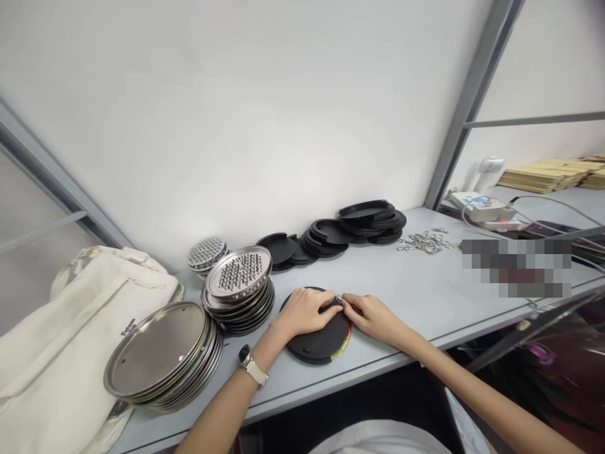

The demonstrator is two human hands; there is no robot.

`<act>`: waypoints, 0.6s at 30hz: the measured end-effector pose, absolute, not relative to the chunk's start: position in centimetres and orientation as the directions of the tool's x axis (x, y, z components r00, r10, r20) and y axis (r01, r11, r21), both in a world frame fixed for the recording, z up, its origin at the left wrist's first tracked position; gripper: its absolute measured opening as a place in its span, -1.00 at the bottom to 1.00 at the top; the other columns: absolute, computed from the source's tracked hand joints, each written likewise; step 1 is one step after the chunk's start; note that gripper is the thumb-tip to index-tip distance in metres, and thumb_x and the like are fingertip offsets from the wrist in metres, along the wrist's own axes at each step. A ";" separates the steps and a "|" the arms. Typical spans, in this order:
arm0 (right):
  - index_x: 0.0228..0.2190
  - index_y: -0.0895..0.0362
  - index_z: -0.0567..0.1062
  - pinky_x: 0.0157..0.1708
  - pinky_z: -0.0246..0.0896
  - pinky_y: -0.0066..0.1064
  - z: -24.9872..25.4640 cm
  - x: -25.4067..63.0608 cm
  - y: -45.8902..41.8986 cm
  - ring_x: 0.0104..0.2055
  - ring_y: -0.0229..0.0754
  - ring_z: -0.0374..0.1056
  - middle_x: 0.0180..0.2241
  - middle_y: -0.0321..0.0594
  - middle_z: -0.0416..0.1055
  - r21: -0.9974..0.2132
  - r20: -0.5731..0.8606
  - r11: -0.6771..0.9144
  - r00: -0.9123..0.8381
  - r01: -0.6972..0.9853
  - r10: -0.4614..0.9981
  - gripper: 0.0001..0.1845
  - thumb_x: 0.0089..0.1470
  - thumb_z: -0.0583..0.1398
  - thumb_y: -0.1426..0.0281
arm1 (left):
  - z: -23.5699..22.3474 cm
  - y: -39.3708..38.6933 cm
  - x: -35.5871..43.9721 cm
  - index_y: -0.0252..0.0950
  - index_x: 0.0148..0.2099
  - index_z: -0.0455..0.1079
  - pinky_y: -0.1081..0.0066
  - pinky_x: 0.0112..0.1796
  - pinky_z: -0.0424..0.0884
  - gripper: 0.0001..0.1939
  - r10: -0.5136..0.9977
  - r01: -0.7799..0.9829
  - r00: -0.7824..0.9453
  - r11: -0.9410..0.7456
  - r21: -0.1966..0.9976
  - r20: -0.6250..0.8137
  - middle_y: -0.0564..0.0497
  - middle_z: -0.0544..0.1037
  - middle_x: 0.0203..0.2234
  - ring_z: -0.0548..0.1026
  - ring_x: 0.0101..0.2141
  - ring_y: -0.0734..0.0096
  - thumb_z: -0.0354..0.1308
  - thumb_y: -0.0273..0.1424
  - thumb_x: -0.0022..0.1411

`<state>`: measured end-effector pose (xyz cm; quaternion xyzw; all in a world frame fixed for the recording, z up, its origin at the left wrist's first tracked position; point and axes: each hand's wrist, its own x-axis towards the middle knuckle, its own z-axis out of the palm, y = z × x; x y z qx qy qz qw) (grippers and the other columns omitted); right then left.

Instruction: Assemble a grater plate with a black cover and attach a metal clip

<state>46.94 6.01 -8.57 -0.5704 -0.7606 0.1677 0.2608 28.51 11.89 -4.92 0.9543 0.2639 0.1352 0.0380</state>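
Near the front edge of the worktop (425,302):
Black disc (321,340): lies flat, coloured rim showing at its right side.
Left hand (307,311): rests on the disc, fingers curled narrow, pinching a small metal ring (338,300).
Right hand (371,313): fingertips pinched on the same ring.
Left of disc: perforated steel plates (239,274), stacked.
Back edge: black lids (331,236).

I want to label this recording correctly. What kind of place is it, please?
Probably a small workshop or assembly bench. Stacks of perforated metal discs and black round lids line the grey table, with a pile of small metal clips. Both hands work at one black disc.
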 end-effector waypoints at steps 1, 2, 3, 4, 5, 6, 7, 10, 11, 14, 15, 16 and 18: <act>-0.54 0.11 0.24 -0.53 -0.09 -0.46 -8.6 46.9 6.0 -0.60 -0.29 0.16 -0.63 -0.34 0.24 -0.559 0.207 0.293 -0.211 0.776 0.955 -0.68 0.21 -0.08 0.31 | -4.9 11.9 28.5 -0.25 -0.38 0.26 0.46 -0.49 0.06 -0.71 0.511 0.490 0.825 -0.860 0.144 0.243 0.10 0.45 -0.53 0.38 -0.50 0.47 -0.05 -0.18 0.29; -0.54 0.10 0.23 -0.54 -0.09 -0.46 -8.5 47.0 6.0 -0.60 -0.29 0.14 -0.63 -0.35 0.22 -0.570 0.208 0.293 -0.210 0.768 0.955 -0.68 0.21 -0.08 0.31 | -4.9 11.9 28.5 -0.25 -0.38 0.26 0.46 -0.49 0.06 -0.71 0.507 0.486 0.826 -0.862 0.144 0.247 0.10 0.45 -0.53 0.37 -0.51 0.47 -0.05 -0.18 0.29; -0.55 0.10 0.22 -0.54 -0.10 -0.46 -8.5 47.0 6.0 -0.60 -0.30 0.13 -0.64 -0.36 0.20 -0.583 0.209 0.295 -0.211 0.757 0.955 -0.69 0.21 -0.07 0.31 | -5.0 11.9 28.5 -0.25 -0.39 0.25 0.46 -0.49 0.06 -0.71 0.504 0.483 0.827 -0.864 0.143 0.250 0.11 0.45 -0.53 0.38 -0.51 0.47 -0.05 -0.18 0.29; -0.55 0.10 0.21 -0.54 -0.10 -0.46 -8.5 47.0 6.0 -0.60 -0.30 0.11 -0.64 -0.37 0.18 -0.599 0.210 0.296 -0.211 0.744 0.955 -0.69 0.20 -0.07 0.31 | -5.0 11.9 28.5 -0.25 -0.39 0.25 0.46 -0.48 0.06 -0.71 0.502 0.481 0.828 -0.865 0.142 0.251 0.11 0.45 -0.54 0.38 -0.51 0.47 -0.05 -0.18 0.29; -0.56 0.10 0.20 -0.54 -0.10 -0.46 -8.4 47.0 6.0 -0.60 -0.30 0.10 -0.64 -0.38 0.16 -0.617 0.209 0.296 -0.210 0.730 0.955 -0.69 0.20 -0.06 0.30 | -5.0 11.9 28.5 -0.25 -0.39 0.25 0.46 -0.48 0.06 -0.71 0.501 0.481 0.828 -0.865 0.140 0.252 0.11 0.44 -0.54 0.38 -0.51 0.47 -0.05 -0.18 0.29; -0.56 0.10 0.19 -0.54 -0.10 -0.46 -8.4 47.0 6.0 -0.60 -0.31 0.08 -0.65 -0.39 0.14 -0.634 0.208 0.294 -0.208 0.715 0.956 -0.69 0.20 -0.06 0.30 | -4.9 11.9 28.5 -0.25 -0.39 0.25 0.46 -0.48 0.07 -0.71 0.500 0.481 0.828 -0.866 0.139 0.252 0.11 0.44 -0.54 0.38 -0.50 0.47 -0.05 -0.18 0.29; -0.57 0.10 0.18 -0.54 -0.10 -0.46 -8.4 47.0 5.9 -0.59 -0.31 0.06 -0.65 -0.40 0.11 -0.650 0.210 0.291 -0.203 0.702 0.957 -0.69 0.19 -0.05 0.31 | -4.9 11.9 28.5 -0.25 -0.39 0.25 0.46 -0.48 0.07 -0.71 0.500 0.481 0.829 -0.866 0.138 0.250 0.11 0.44 -0.54 0.38 -0.50 0.47 -0.05 -0.18 0.30; -0.57 0.10 0.16 -0.54 -0.09 -0.47 -8.2 47.0 5.8 -0.58 -0.32 0.03 -0.64 -0.42 0.06 -0.693 0.233 0.300 -0.190 0.655 0.954 -0.71 0.17 -0.02 0.32 | -4.8 11.9 28.5 -0.25 -0.37 0.27 0.46 -0.48 0.07 -0.71 0.504 0.487 0.828 -0.863 0.133 0.245 0.10 0.45 -0.53 0.38 -0.49 0.46 -0.06 -0.19 0.30; -0.56 0.10 0.17 -0.54 -0.07 -0.47 -8.1 47.0 5.8 -0.57 -0.32 0.03 -0.63 -0.42 0.06 -0.711 0.246 0.312 -0.193 0.630 0.950 -0.73 0.17 0.00 0.33 | -4.8 11.9 28.5 -0.25 -0.37 0.28 0.46 -0.47 0.07 -0.71 0.507 0.490 0.827 -0.862 0.131 0.243 0.10 0.45 -0.53 0.39 -0.49 0.45 -0.06 -0.18 0.30; -0.46 0.10 0.23 -0.52 0.00 -0.48 -7.9 47.1 5.8 -0.54 -0.31 0.07 -0.57 -0.40 0.13 -0.758 0.290 0.347 -0.191 0.552 0.938 -0.83 0.16 0.02 0.34 | -4.8 12.0 28.4 -0.25 -0.36 0.29 0.46 -0.47 0.08 -0.70 0.517 0.501 0.823 -0.856 0.127 0.236 0.09 0.45 -0.53 0.39 -0.48 0.45 -0.08 -0.18 0.31; -0.44 0.10 0.24 -0.51 0.02 -0.48 -7.9 47.1 5.8 -0.53 -0.30 0.10 -0.55 -0.38 0.16 -0.766 0.305 0.354 -0.181 0.537 0.935 -0.85 0.16 0.03 0.34 | -4.8 12.0 28.4 -0.25 -0.36 0.29 0.46 -0.47 0.08 -0.69 0.519 0.504 0.822 -0.855 0.127 0.232 0.09 0.45 -0.53 0.39 -0.48 0.44 -0.08 -0.17 0.31; -0.43 0.10 0.25 -0.50 0.04 -0.47 -7.9 47.2 5.8 -0.51 -0.30 0.12 -0.52 -0.36 0.19 -0.770 0.319 0.358 -0.166 0.528 0.933 -0.85 0.16 0.03 0.33 | -4.8 12.0 28.4 -0.25 -0.36 0.30 0.46 -0.47 0.08 -0.69 0.521 0.505 0.822 -0.853 0.128 0.229 0.08 0.45 -0.52 0.39 -0.48 0.44 -0.08 -0.17 0.31; -0.42 0.10 0.26 -0.47 0.08 -0.46 -7.9 47.2 5.8 -0.47 -0.28 0.17 -0.47 -0.32 0.24 -0.778 0.334 0.360 -0.145 0.515 0.931 -0.85 0.17 0.03 0.32 | -4.8 12.0 28.4 -0.25 -0.35 0.30 0.46 -0.47 0.08 -0.69 0.521 0.505 0.823 -0.853 0.129 0.227 0.08 0.45 -0.52 0.39 -0.48 0.44 -0.07 -0.17 0.31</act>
